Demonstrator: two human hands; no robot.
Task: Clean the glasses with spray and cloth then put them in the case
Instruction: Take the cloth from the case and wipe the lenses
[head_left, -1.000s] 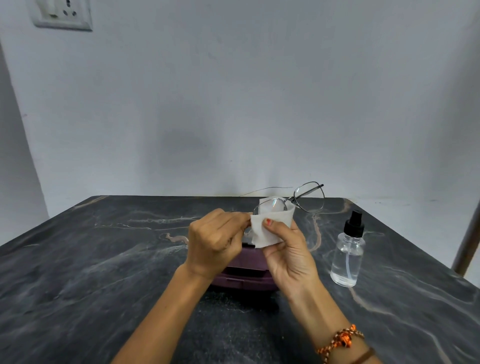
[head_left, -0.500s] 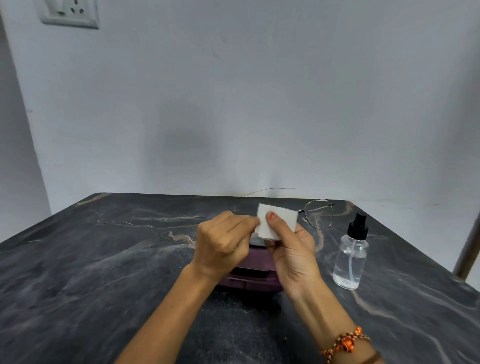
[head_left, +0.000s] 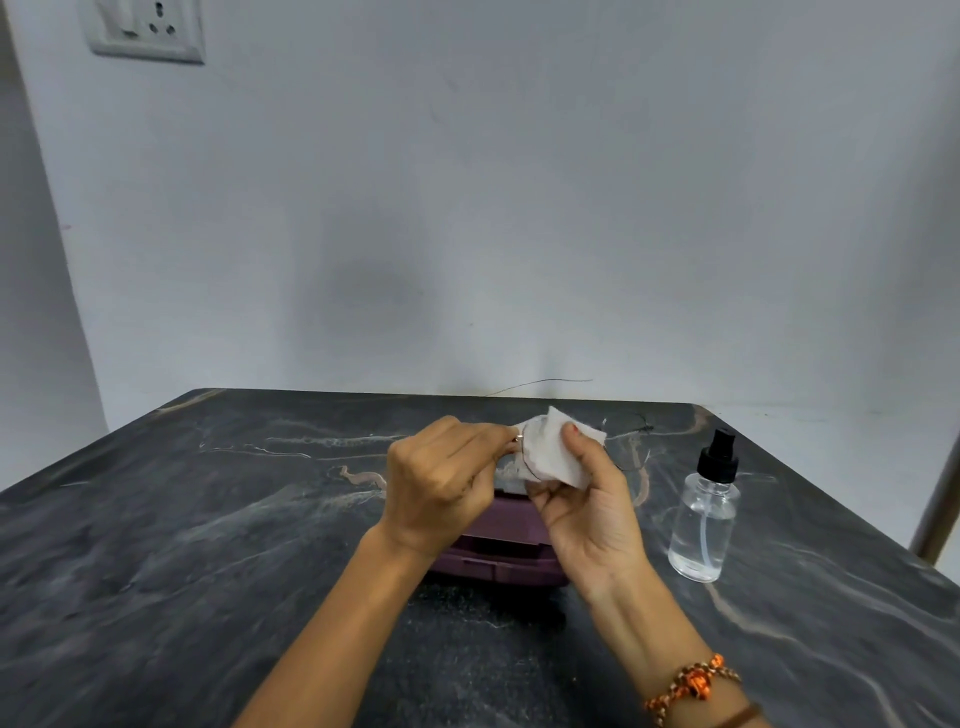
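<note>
Thin wire-framed glasses (head_left: 631, 453) are held above the table between both hands. My left hand (head_left: 441, 483) pinches the frame at its left end. My right hand (head_left: 587, 499) presses a white cloth (head_left: 556, 449) around the left lens, whose rim shows through the cloth. The other lens sticks out to the right of the cloth, faint and blurred. A purple glasses case (head_left: 498, 551) lies on the table under my hands, mostly hidden by them. A clear spray bottle (head_left: 706, 514) with a black nozzle stands to the right.
The dark marbled table (head_left: 208, 519) runs to a pale wall at the back. A thin wire lies along the table's far edge. A wall socket (head_left: 148, 31) is at the upper left. A post (head_left: 940, 499) rises at the right edge.
The cloth has shifted over the left lens, with the rim now showing through it. The glasses have tilted lower and the right lens has dropped.
</note>
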